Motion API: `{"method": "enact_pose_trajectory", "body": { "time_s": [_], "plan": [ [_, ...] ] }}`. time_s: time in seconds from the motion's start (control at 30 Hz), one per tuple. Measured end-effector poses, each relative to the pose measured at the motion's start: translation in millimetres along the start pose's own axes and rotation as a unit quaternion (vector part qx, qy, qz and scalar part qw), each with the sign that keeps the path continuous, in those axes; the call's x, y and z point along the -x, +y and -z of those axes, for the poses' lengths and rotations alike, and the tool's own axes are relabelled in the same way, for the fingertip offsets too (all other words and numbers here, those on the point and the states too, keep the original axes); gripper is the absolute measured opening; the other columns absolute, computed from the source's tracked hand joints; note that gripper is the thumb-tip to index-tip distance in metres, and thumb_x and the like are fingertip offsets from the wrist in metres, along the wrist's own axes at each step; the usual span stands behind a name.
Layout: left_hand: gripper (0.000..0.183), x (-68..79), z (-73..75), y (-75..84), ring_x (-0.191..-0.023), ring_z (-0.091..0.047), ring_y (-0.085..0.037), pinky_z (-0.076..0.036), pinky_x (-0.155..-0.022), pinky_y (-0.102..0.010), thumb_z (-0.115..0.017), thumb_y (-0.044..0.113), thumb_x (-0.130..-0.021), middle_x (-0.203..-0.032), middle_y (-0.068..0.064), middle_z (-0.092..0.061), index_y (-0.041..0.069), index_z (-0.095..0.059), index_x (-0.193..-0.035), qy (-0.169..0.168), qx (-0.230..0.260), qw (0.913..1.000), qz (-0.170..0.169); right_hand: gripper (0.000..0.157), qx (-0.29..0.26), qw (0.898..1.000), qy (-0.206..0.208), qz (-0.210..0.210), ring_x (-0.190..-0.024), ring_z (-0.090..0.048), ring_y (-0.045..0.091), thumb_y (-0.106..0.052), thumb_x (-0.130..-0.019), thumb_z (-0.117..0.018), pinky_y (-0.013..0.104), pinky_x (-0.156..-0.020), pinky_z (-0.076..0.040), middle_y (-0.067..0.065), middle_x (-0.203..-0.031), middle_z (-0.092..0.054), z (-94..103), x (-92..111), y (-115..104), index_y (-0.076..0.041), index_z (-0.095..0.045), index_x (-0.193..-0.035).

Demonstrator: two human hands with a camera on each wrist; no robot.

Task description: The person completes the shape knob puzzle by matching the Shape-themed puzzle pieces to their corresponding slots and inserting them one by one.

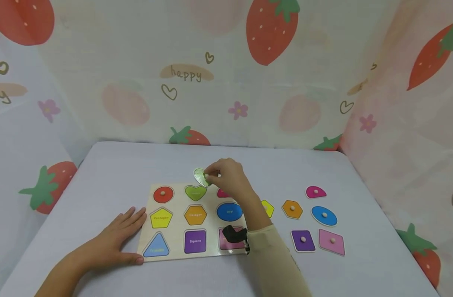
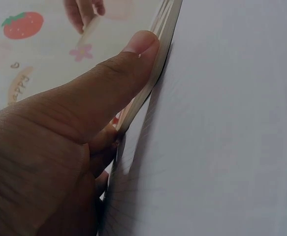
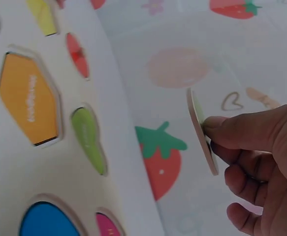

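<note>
The left hand (image 1: 116, 241) lies flat on the worktop (image 1: 100, 173), thumb against the puzzle board (image 1: 178, 252) edge. The right hand (image 1: 228, 177) pinches a green heart piece (image 1: 200, 177), lifted just above the board's far edge; its knob is hidden by fingers.

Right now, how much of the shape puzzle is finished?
Done: only the red circle, knob showing, looks seated in the board. In hand: the right hand pinches the green heart piece over the board's far edge, near its heart slot; the left hand steadies the board. Left: six loose pieces wait on the table.
</note>
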State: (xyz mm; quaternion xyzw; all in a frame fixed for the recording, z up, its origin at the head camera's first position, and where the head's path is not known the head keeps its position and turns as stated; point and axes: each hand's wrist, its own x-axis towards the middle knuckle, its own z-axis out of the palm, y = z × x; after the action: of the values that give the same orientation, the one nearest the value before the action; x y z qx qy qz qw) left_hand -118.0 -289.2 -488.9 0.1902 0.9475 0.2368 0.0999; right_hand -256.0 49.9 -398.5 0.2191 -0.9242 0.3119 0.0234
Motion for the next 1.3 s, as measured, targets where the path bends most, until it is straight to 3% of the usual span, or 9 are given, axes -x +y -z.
{"method": "enact_pose_trajectory", "body": {
  "time_s": [0.13,0.43,0.7,0.93,1.3],
  "plan": [
    [0.121,0.6,-1.2,-2.3,-0.158,-0.008,-0.038,0.018,-0.109,-0.004,-0.073,0.08,-0.069,-0.171,-0.003,-0.023,0.016,-0.03,-0.163,0.004,-0.009,0.9999,-0.001,0.015,0.0,1.0,-0.004,-0.003,-0.091,-0.059,0.014,-0.021,-0.095,-0.074,0.032,-0.079,-0.053,-0.007,-0.09,-0.071,-15.0,-1.2,0.4,-0.017,-0.081,-0.108],
    [0.119,2.7,-2.1,-3.2,-0.158,-0.008,-0.038,0.019,-0.108,-0.003,-0.073,0.078,-0.07,-0.171,-0.004,-0.023,0.016,-0.03,-0.162,0.007,-0.001,1.0,-0.003,0.016,0.022,1.0,-0.004,-0.014,-0.095,-0.059,0.013,-0.024,-0.097,-0.072,0.048,-0.099,-0.043,-0.009,-0.093,-0.073,-39.3,-5.0,-0.5,-0.02,-0.081,-0.109],
    [0.12,1.6,-2.5,-4.9,-0.158,-0.007,-0.037,0.019,-0.107,-0.003,-0.072,0.08,-0.07,-0.171,-0.002,-0.022,0.018,-0.029,-0.163,0.004,-0.009,1.0,0.0,0.015,0.035,0.998,-0.003,-0.044,-0.093,-0.057,0.012,-0.027,-0.096,-0.074,0.041,-0.093,-0.044,-0.01,-0.09,-0.07,-54.8,-6.0,2.5,-0.022,-0.081,-0.109],
    [0.12,1.3,-1.1,-3.1,-0.158,-0.008,-0.037,0.02,-0.108,-0.004,-0.072,0.08,-0.069,-0.171,-0.003,-0.023,0.018,-0.03,-0.163,0.003,-0.01,0.9999,0.002,0.015,0.03,0.998,-0.005,-0.047,-0.091,-0.057,0.011,-0.027,-0.096,-0.075,0.038,-0.087,-0.042,-0.011,-0.087,-0.071,-66.5,-8.3,8.2,-0.022,-0.081,-0.108],
    [0.12,-1.2,-2.7,-0.1,-0.158,-0.007,-0.037,0.021,-0.109,-0.007,-0.073,0.079,-0.069,-0.171,-0.003,-0.022,0.018,-0.03,-0.163,0.002,-0.01,0.9999,0.005,0.013,0.021,0.998,-0.021,-0.056,-0.088,-0.06,0.009,-0.026,-0.095,-0.075,0.039,-0.095,-0.045,-0.011,-0.086,-0.071,-75.6,-6.1,17.9,-0.021,-0.082,-0.105]
  ]
}}
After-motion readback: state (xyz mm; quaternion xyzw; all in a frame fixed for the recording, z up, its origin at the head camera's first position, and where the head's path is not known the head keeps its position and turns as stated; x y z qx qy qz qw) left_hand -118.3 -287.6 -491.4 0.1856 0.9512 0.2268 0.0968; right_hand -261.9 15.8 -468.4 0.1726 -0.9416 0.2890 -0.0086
